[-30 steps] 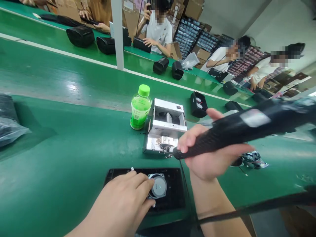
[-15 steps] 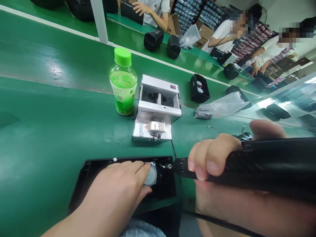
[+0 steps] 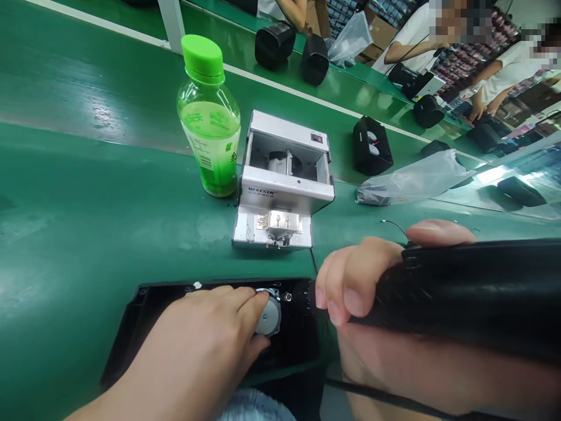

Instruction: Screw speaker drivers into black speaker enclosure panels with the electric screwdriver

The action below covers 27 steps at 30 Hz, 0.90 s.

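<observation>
My left hand (image 3: 210,330) reaches into a black plastic housing (image 3: 298,342) on the bench. Its thumb and fingers close around a round silver speaker driver (image 3: 270,318). My right hand (image 3: 362,278) wraps around a black electric screwdriver (image 3: 473,292), held nearly level with its nose to the left. The screwdriver's tip is over the right part of the housing, near a small shiny metal piece (image 3: 288,297) just right of the driver. Whether the tip touches a screw cannot be made out. My left hand covers much of the housing's middle.
Behind the housing stands a silver WEIXIN machine (image 3: 283,181), with a green-capped drink bottle (image 3: 209,128) at its left. A black speaker box (image 3: 372,149) and a plastic bag (image 3: 416,178) lie back right. Across the bench, other people work beside black speaker cases (image 3: 274,45).
My right hand and the screwdriver have moved a little left, closer to the driver. My left hand keeps its hold. The camera view has tilted down and nearer.
</observation>
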Tool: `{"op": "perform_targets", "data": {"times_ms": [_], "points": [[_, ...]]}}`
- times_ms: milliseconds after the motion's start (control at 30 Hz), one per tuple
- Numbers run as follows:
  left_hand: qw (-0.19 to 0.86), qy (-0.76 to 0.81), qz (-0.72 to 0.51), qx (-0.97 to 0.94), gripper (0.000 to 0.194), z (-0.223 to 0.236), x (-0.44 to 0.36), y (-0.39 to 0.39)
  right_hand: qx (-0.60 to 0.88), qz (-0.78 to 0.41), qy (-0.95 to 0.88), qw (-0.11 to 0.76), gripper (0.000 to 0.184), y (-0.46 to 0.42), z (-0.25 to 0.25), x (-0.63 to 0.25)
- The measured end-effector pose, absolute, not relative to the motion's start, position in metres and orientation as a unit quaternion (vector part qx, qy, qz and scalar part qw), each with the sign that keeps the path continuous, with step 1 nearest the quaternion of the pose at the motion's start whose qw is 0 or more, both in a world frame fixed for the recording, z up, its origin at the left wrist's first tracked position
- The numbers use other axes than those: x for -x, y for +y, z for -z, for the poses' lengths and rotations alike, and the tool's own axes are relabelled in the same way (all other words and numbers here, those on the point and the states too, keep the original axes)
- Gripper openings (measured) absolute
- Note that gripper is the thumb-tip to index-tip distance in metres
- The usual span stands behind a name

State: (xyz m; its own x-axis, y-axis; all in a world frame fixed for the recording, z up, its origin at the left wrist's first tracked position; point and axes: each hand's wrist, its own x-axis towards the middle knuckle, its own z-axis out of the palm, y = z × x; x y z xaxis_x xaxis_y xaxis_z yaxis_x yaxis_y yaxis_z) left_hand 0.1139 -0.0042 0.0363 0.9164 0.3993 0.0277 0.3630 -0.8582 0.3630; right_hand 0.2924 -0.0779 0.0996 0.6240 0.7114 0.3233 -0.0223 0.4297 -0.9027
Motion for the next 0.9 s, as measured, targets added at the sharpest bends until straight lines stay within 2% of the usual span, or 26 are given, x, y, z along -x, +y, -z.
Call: {"op": "perform_targets", "data": {"times_ms": [133, 367, 567, 900], "points": [[0.169, 0.195, -0.058, -0.964, 0.039, -0.035, -0.112, -0.004, 0.496, -0.209, -0.36, 0.762, 0.049, -0.072, -0.099, -0.288], [0.163, 0.185, -0.066, -0.967, 0.037, -0.038, -0.116, -0.001, 0.491, -0.242, -0.371, 0.75, 0.065, -0.077, -0.093, -0.299], [0.161, 0.178, -0.081, -0.967, 0.039, -0.037, -0.115, -0.002, 0.475, -0.238, -0.365, 0.765, 0.068, -0.08, -0.085, -0.301], [0.174, 0.181, -0.091, -0.964, 0.039, -0.037, -0.114, -0.004, 0.487, -0.237, -0.405, 0.737, 0.042, -0.089, -0.086, -0.303]]}}
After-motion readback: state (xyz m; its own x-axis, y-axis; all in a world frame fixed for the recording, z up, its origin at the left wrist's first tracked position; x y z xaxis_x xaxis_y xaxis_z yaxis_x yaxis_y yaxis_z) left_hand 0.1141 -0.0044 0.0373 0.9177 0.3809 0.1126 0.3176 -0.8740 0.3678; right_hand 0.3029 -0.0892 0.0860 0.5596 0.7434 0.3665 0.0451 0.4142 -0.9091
